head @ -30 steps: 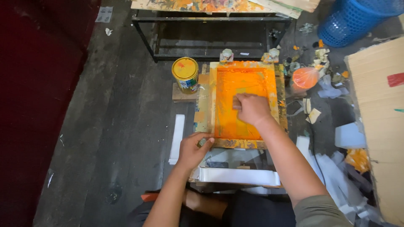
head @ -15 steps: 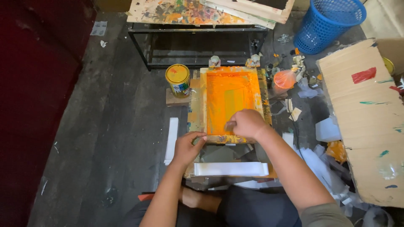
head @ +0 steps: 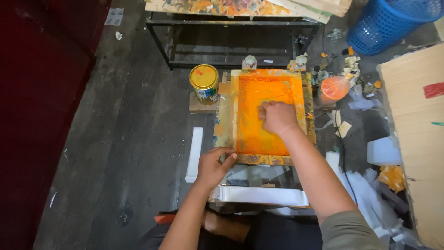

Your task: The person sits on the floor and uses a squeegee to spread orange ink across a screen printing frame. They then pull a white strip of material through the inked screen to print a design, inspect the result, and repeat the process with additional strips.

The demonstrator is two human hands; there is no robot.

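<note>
A wooden printing screen frame (head: 235,111) coated in orange ink lies flat in front of me. My right hand (head: 277,117) rests on the orange mesh near its middle, fingers closed on a small squeegee that is mostly hidden under the hand. My left hand (head: 213,165) presses on the frame's near left corner, fingers spread over the wood. A stack of white paper strips (head: 263,196) lies just below the frame, close to my lap.
A yellow paint can (head: 204,83) stands left of the frame. An orange-filled plastic bag (head: 335,87) and scraps lie to the right. A blue basket (head: 388,23) sits at the top right, a cardboard sheet (head: 411,125) along the right, a metal-legged table (head: 231,23) beyond.
My right hand has slid up the orange mesh, from the frame's near edge back to its middle. The left hand stays on the near left corner.
</note>
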